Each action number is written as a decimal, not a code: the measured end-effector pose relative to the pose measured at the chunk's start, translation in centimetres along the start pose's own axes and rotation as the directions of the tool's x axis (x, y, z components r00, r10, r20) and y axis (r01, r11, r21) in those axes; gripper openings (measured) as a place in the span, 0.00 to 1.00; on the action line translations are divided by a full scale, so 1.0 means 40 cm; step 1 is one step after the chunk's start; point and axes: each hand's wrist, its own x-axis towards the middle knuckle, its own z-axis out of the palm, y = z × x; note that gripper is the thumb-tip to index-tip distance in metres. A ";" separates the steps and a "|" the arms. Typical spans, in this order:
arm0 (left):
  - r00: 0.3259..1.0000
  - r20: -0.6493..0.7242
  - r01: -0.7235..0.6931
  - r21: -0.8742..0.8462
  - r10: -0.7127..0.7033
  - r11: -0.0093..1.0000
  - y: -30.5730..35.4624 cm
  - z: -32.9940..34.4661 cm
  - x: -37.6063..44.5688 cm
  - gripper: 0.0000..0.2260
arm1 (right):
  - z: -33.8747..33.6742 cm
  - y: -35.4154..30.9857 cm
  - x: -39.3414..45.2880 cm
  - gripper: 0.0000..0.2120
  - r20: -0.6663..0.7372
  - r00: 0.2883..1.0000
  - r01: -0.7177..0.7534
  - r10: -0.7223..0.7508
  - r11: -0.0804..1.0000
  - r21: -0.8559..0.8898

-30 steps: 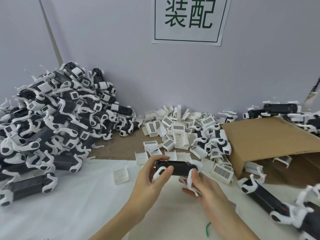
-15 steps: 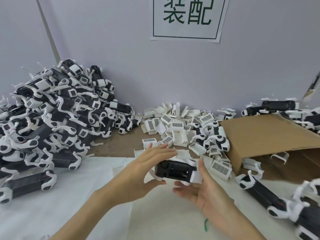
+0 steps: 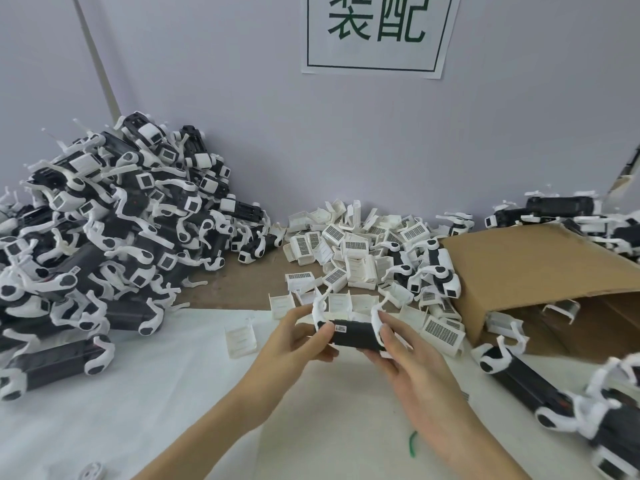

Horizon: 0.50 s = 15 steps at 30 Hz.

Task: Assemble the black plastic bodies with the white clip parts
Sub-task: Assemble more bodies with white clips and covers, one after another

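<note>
A black plastic body is held above the worktop, between the two hands, at centre frame. It lies roughly level, long axis running left to right, with a small label near its left end.

The left hand grasps the body's left end: the thumb is curled over the near face beside the label, and the fingers wrap behind and under. The right hand grasps the right end, thumb on the near right edge and fingers beneath. Both hands are closed on the same body.

White clip arms rise from the body at both ends, each just beside the gripping hand. Whether they are fully seated cannot be determined.

A heap of loose white clip parts lies on the worktop just beyond the held body, several showing a printed grid face. One single clip part sits apart, to the left of the left hand.

A large pile of assembled units occupies the left side, against the wall. A tipped cardboard box lies to the right, with more black and white units spilled in front of it and behind it.

A paper sign with green characters is fixed to the wall above. A small green strip lies on the white sheet near the right forearm.
</note>
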 end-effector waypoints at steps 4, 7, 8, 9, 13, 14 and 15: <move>0.999 0.036 0.007 -0.110 -0.003 0.994 0.005 0.006 -0.010 0.23 | -0.001 -0.004 -0.008 0.30 -0.040 0.999 0.026 -0.031 0.993 -0.115; 0.994 0.110 0.022 -0.067 -0.015 0.997 0.015 -0.014 -0.009 0.22 | 0.001 -0.023 -0.007 0.30 -0.024 0.999 0.036 -0.037 0.998 -0.055; 0.991 0.133 0.028 -0.030 -0.023 0.999 0.017 -0.018 -0.008 0.22 | 0.005 -0.029 -0.007 0.28 -0.003 1.000 0.024 -0.024 0.999 0.042; 0.990 0.137 0.026 -0.003 -0.025 1.000 0.015 -0.017 -0.007 0.24 | 0.012 -0.033 -0.010 0.27 0.027 1.000 0.007 -0.010 0.993 0.117; 0.995 0.018 -0.100 0.067 0.099 0.993 -0.004 0.034 -0.024 0.27 | 0.037 -0.003 -0.027 0.26 0.112 0.994 -0.018 0.013 0.999 0.038; 0.986 0.003 -0.167 0.172 0.169 0.971 -0.014 0.046 -0.028 0.28 | 0.039 0.002 -0.029 0.24 0.089 0.996 -0.022 0.021 1.000 0.009; 0.971 0.016 -0.232 0.306 0.238 0.923 -0.021 0.055 -0.031 0.30 | 0.036 0.006 -0.030 0.21 0.067 0.998 -0.018 0.019 1.000 -0.012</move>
